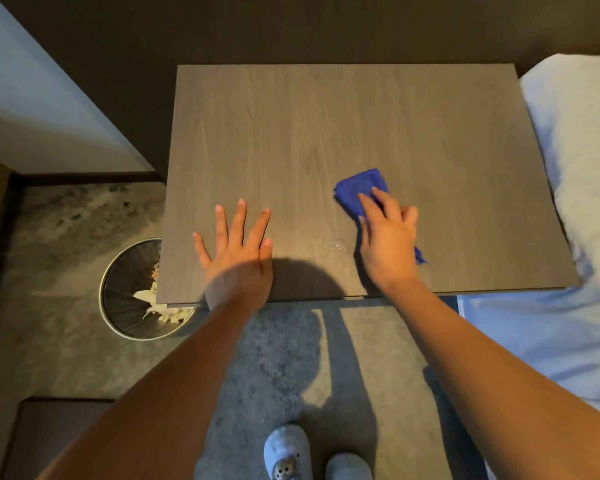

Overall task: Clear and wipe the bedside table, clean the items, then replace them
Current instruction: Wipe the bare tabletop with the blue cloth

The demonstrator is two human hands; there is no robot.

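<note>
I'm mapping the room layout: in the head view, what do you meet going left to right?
Waste bin → left hand flat on the bedside table → right hand pressing the blue cloth → bed.

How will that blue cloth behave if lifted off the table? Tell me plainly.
Probably floppy: the blue cloth bunches and folds under the right hand, with a corner trailing out behind it. Likely light, since fingers alone press it flat on the bedside table. Unlikely to roll or tip.

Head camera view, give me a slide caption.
Right hand wipes grey wood-grain bedside table with blue cloth; left hand rests flat.
</note>
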